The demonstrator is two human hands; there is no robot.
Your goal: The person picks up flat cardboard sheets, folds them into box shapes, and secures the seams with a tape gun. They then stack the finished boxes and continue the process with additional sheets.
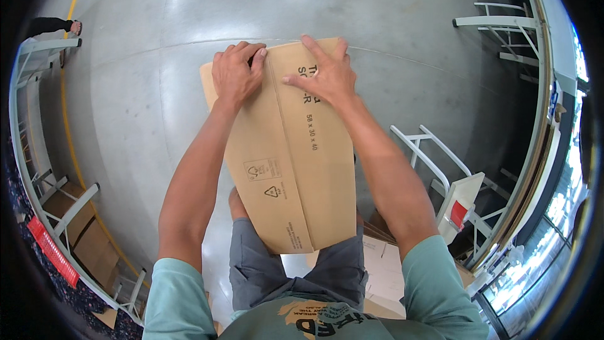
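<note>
A flat-faced brown cardboard box (292, 170) with a lengthwise seam stands out in front of me, its near end at my thighs. My left hand (238, 70) is closed at its far edge, left of the seam, with thumb and forefinger together on the cardboard. On the far right part of the box lies my right hand (330, 75). Its thumb stretches inward over the printed face, while its forefinger reaches the far edge and the other fingers lie at the far right corner. The underside of the box is hidden.
White metal-framed racks or tables stand along the left (53, 214) and right (528, 23) sides. A white step-like frame (434, 151) is near my right arm. More cardboard (384, 264) lies beside my right leg. Someone's foot (76, 28) shows at far left.
</note>
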